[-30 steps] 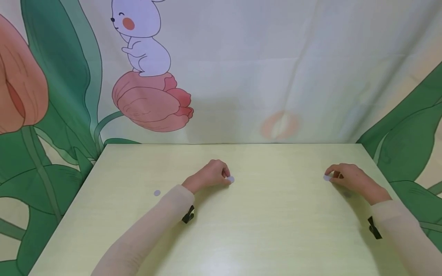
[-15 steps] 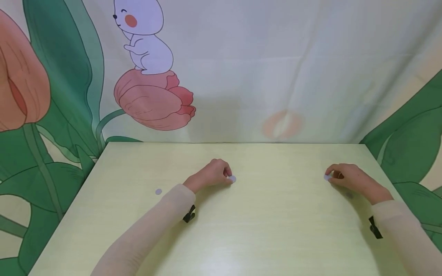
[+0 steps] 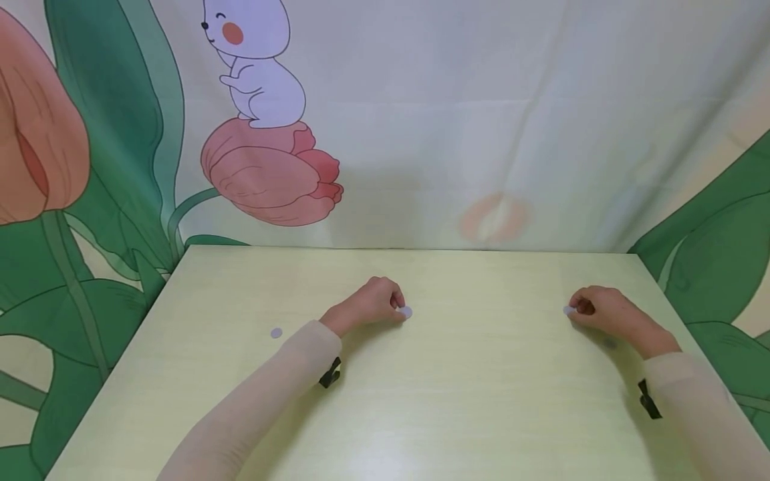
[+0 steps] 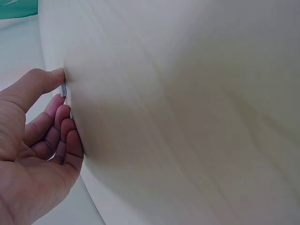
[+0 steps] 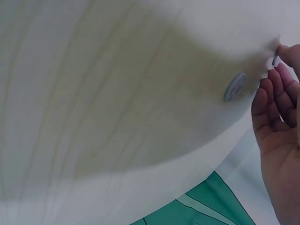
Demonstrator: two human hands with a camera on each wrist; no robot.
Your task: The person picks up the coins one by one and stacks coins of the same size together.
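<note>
This looks like a staged recording corner rather than a lived-in room. A plain pale yellow-green counter [image 3: 385,401] stands pushed against a hanging fabric backdrop [image 3: 481,100] whose creases and folds show. The cloth is printed in a nursery style: a white cartoon rabbit [image 3: 259,67] sits on a pink tulip [image 3: 271,177], with large green leaves [image 3: 108,133] at both sides. The backdrop wraps round the counter's left and right edges, hiding whatever room lies behind it
</note>
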